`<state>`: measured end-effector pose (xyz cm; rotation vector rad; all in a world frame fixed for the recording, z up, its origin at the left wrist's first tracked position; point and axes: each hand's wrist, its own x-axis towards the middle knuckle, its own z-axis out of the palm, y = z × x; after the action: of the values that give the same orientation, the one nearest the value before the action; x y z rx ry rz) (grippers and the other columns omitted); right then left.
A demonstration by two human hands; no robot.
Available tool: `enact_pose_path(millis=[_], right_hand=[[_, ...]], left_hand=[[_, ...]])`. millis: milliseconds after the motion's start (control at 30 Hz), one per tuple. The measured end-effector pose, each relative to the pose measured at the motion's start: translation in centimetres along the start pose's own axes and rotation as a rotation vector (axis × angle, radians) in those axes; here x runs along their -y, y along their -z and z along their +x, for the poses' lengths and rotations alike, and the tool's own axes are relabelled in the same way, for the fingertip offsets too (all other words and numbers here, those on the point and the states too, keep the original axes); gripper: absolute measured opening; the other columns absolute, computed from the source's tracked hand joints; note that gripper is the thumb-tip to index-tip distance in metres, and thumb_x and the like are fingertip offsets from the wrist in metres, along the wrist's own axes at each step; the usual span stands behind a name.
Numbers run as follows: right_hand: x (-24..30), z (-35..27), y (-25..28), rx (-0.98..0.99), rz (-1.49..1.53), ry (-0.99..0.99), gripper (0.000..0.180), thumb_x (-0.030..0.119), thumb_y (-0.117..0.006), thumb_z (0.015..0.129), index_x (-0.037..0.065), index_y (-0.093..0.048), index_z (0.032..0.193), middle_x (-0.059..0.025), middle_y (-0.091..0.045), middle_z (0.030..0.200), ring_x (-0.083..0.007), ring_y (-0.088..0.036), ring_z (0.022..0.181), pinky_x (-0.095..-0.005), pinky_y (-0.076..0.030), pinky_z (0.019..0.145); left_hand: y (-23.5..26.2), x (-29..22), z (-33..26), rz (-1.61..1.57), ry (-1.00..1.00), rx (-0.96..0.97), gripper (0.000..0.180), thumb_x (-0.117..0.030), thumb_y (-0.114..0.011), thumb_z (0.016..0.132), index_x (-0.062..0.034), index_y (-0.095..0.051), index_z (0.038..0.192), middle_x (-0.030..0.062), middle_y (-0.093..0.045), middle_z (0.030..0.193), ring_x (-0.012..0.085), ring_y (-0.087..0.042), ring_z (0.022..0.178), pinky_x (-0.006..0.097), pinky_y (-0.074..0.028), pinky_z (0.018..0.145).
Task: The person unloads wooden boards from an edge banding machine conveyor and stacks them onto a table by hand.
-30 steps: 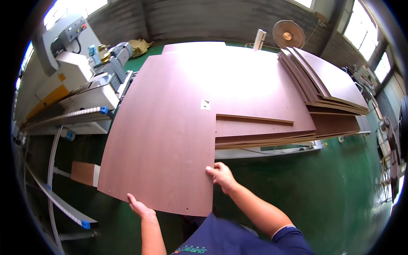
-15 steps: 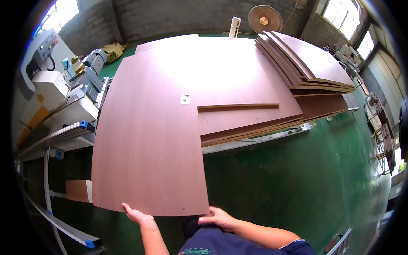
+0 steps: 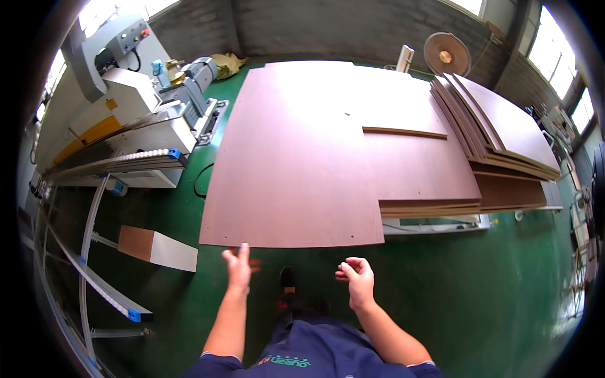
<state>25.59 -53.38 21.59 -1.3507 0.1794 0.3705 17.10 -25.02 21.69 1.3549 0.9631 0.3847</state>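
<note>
A large reddish-brown board [image 3: 296, 164] lies flat on top of a stack of similar boards, its near edge facing me. My left hand [image 3: 239, 268] hovers just below that near edge with fingers spread, holding nothing. My right hand [image 3: 357, 277] is a little farther from the edge, fingers loosely curled, also holding nothing. Neither hand touches the board. A narrow strip [image 3: 403, 133] rests on the stack to the right.
A grey and white machine [image 3: 126, 120] with a roller rail [image 3: 113, 165] stands at the left. A small brown and white block [image 3: 157, 247] sits on the green floor. More fanned boards [image 3: 504, 135] are piled at the right. A fan [image 3: 446, 54] stands at the back.
Both hands held the board's near edge a second ago; they have now let go and drawn back. The board lies farther forward on the stack.
</note>
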Motion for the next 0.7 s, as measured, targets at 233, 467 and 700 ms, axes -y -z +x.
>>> enact_pose_path(millis=[233, 467, 700], right_hand=[[5.2, 5.3, -1.7, -0.224, -1.132, 0.939, 0.033, 0.016, -0.065, 0.077, 0.003, -0.058, 0.107, -0.0178, -0.053, 0.118, -0.0361, -0.047, 0.114, -0.0461, -0.034, 0.100], [3.8, 10.9, -2.4, -0.364, -1.285, 0.944, 0.030, 0.019, -0.057, 0.081, 0.001, -0.064, 0.104, -0.0180, -0.059, 0.119, -0.0353, -0.052, 0.114, -0.0445, -0.038, 0.100], [6.9, 11.6, -4.6, -0.409, -1.336, 1.022, 0.023, 0.027, -0.060, 0.084, 0.010, -0.068, 0.097, -0.0140, -0.065, 0.109, -0.0316, -0.059, 0.104, -0.0426, -0.045, 0.093]], left_hand=[[4.5, -3.4, 5.9, 0.789, -0.735, -0.638, 0.047, -0.032, -0.056, 0.092, 0.0045, -0.045, 0.119, 0.0240, -0.047, 0.121, 0.0397, -0.045, 0.113, 0.047, -0.036, 0.099], [-0.1, -4.1, 9.4, 0.899, -0.762, -0.794, 0.034, -0.032, -0.066, 0.077, -0.0104, -0.058, 0.102, 0.0149, -0.055, 0.110, 0.0340, -0.053, 0.098, 0.046, -0.041, 0.084], [-1.1, -6.0, 11.4, 0.859, -0.756, -0.825, 0.035, -0.032, -0.067, 0.077, -0.0101, -0.054, 0.101, 0.0151, -0.053, 0.111, 0.0337, -0.051, 0.099, 0.045, -0.040, 0.084]])
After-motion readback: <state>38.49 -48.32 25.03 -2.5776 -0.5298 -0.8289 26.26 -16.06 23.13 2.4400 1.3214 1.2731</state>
